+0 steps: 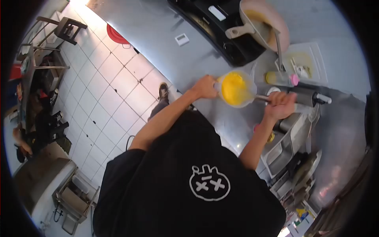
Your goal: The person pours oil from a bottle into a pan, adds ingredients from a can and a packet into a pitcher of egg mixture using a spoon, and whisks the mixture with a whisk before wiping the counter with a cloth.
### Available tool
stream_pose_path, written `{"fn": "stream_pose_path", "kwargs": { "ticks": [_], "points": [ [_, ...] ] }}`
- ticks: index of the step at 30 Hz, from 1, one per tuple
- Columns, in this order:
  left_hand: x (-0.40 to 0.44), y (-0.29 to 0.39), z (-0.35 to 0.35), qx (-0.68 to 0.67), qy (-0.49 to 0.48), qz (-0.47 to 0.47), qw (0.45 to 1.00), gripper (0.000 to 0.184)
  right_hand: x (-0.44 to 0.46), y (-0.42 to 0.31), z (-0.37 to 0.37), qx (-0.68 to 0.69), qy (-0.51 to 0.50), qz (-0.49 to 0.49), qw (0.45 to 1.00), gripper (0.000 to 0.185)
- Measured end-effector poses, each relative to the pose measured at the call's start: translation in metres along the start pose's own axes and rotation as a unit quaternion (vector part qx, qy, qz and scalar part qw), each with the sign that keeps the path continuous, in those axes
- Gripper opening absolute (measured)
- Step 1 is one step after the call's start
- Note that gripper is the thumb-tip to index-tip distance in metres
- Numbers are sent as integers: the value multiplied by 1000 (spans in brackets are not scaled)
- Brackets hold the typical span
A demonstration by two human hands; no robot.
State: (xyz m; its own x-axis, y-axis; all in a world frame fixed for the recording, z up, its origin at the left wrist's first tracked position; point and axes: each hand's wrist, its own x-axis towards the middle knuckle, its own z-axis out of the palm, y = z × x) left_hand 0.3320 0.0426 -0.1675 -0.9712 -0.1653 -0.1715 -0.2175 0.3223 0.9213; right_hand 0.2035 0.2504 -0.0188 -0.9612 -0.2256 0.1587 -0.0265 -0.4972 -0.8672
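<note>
My left hand (206,87) is closed on the side of a pale, see-through jug (252,83), holding it tilted above the steel counter. Bright yellow liquid (233,87), like beaten egg, fills much of it. My right hand (281,105) wraps round the metal handle of a whisk (260,97). The whisk's head reaches into the yellow liquid and is blurred. Just beyond my right hand lies a clear bottle (281,78) with a pink cap.
A pink pan (283,23) with a long utensil in it sits by the black cooker (205,23). A small white timer (182,39) lies on the counter. Metal trays (274,156) stand at right. Another person's hand (24,147) shows at far left.
</note>
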Motion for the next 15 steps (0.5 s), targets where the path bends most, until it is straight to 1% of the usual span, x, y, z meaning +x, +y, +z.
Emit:
{"fn": "stream_pose_path", "kwargs": {
  "ticks": [1, 3, 4, 5, 6, 7, 8, 9, 11, 12, 13, 14, 15],
  "points": [
    [-6, 0, 5, -8, 2, 6, 1000, 18, -8, 1, -1, -46, 18, 9, 999, 48],
    [1, -2, 0, -10, 12, 39, 999, 19, -18, 30, 2, -126, 51, 5, 991, 47],
    [0, 1, 0, 11, -23, 21, 999, 22, -25, 39, 1, -171, 69, 9, 983, 46],
    [11, 1, -11, 36, -42, 9, 998, 25, -13, 49, 6, -208, 74, 6, 975, 46],
    [13, 2, -12, 57, -71, -7, 996, 28, -4, 46, 2, -145, 105, -33, 983, 45],
    [-6, 4, -2, 37, -88, -11, 995, 29, -14, 29, -8, -95, 146, -59, 983, 44],
    [-6, 5, -6, 28, -89, -4, 996, 30, -9, 23, -8, -30, 174, -98, 979, 43],
    [9, 7, -19, 31, -84, 14, 996, 30, -1, 29, -5, -60, 122, -76, 988, 45],
    [3, -6, -8, 49, -68, 59, 995, 30, -35, 23, 9, -146, 51, -5, 988, 49],
    [18, -15, -10, 67, -46, 91, 993, 30, -30, 29, 15, -177, 5, 21, 984, 51],
    [17, -12, -9, 44, -51, 75, 995, 29, -25, -1, 30, -92, 41, -22, 995, 52],
    [0, -7, -5, 15, -71, 46, 996, 29, -23, 3, 19, -47, 108, -42, 992, 52],
    [12, -2, -15, 0, -65, 33, 997, 29, -30, 35, 8, -361, 60, -182, 913, 51]
  ]
}}
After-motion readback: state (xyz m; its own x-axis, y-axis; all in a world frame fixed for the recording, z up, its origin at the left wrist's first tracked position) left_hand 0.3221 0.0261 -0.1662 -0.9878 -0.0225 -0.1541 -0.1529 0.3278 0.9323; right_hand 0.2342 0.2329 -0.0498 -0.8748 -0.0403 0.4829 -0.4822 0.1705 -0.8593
